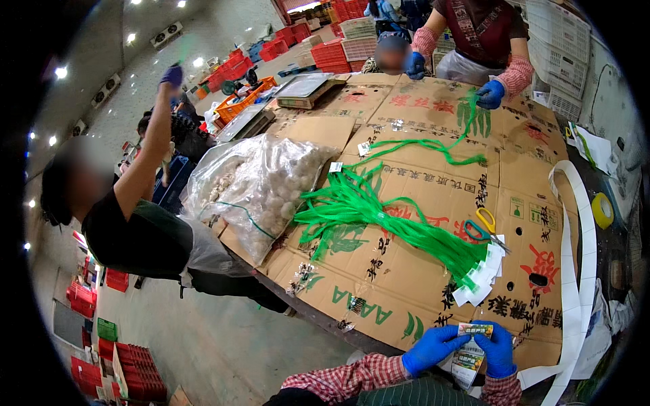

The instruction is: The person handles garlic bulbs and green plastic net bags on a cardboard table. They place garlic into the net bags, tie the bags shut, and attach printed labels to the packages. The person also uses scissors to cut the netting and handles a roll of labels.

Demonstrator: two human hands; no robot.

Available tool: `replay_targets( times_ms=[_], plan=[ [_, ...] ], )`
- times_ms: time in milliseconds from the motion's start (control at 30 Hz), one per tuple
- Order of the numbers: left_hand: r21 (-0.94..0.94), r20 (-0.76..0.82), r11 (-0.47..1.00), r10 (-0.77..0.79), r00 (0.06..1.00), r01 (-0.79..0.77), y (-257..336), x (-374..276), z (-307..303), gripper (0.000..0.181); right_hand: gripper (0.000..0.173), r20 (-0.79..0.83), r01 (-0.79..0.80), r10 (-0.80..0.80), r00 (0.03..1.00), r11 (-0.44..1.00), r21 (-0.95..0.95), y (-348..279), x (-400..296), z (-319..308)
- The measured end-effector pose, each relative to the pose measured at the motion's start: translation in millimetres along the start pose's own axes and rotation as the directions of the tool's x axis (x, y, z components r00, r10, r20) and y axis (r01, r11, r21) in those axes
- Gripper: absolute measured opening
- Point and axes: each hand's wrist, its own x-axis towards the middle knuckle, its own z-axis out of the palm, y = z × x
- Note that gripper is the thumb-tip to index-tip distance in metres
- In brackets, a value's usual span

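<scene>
Both of my hands wear blue gloves at the table's near edge. My left hand (435, 349) and my right hand (495, 347) pinch a printed label (468, 361) between them. More of the label strip hangs below the fingers. Just beyond lies a bundle of green mesh net bags (406, 228), with white tags (480, 279) fanned at its near end. Scissors with yellow and teal handles (482, 228) rest beside the tags. A large clear plastic bag of garlic bulbs (264, 188) leans on the table's left side.
Flattened cardboard (442, 188) covers the table. A long white label strip (584, 254) curls along the right edge, near a yellow tape roll (603, 210). Weighing scales (302, 85) stand at the far left. A co-worker in blue gloves (490, 94) holds green netting; another, at left, raises an arm.
</scene>
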Motion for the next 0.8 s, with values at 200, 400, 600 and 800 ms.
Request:
replay_targets(
  times_ms=[200, 400, 600, 800],
  plan=[
    [0.152, 0.038, 0.988, -0.011, 0.999, 0.006, 2, -2, 2, 0.027, 0.016, -0.062, -0.009, 0.01, 0.998, 1.0, 0.015, -1, 1, 1],
    [0.29, 0.177, 0.956, -0.103, 0.979, 0.048, 9, -5, 2, 0.029, 0.009, -0.273, 0.14, -0.174, 0.946, 0.98, -0.138, -8, 6, -9],
    [0.346, 0.278, 0.934, -0.011, 0.96, -0.09, 3, -6, 4, 0.028, 0.01, -0.327, 0.153, -0.155, 0.932, 0.988, -0.031, 0, 0, -23],
    [0.398, 0.305, 0.913, -0.043, 0.951, -0.087, 4, -10, 1, 0.028, 0.012, -0.258, 0.102, -0.096, 0.961, 0.995, 0.012, -5, -10, -20]
  ],
)
